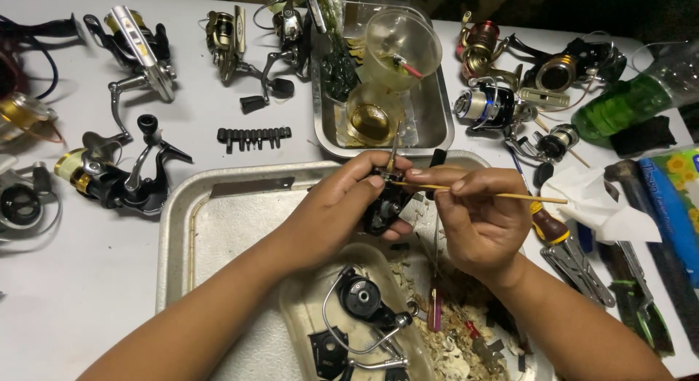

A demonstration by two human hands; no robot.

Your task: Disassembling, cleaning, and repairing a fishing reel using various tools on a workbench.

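Note:
My left hand (342, 206) grips a black fishing reel body (384, 206) above a large metal tray (182, 206). A thin metal shaft sticks up from the reel body. My right hand (477, 221) pinches a thin wooden stick (510, 196) that lies level, with its left tip at the top of the reel body. Below my hands, a clear plastic tub (298, 308) holds a black spool with a wire bail (360, 301) and other dark reel parts.
Several spinning reels (116, 177) lie on the white table at left and back. A smaller steel tray (437, 111) holds clear cups (402, 46) and a dark rag. At right lie a green bottle (626, 104), white tissue (590, 202), a screwdriver and pliers (575, 268).

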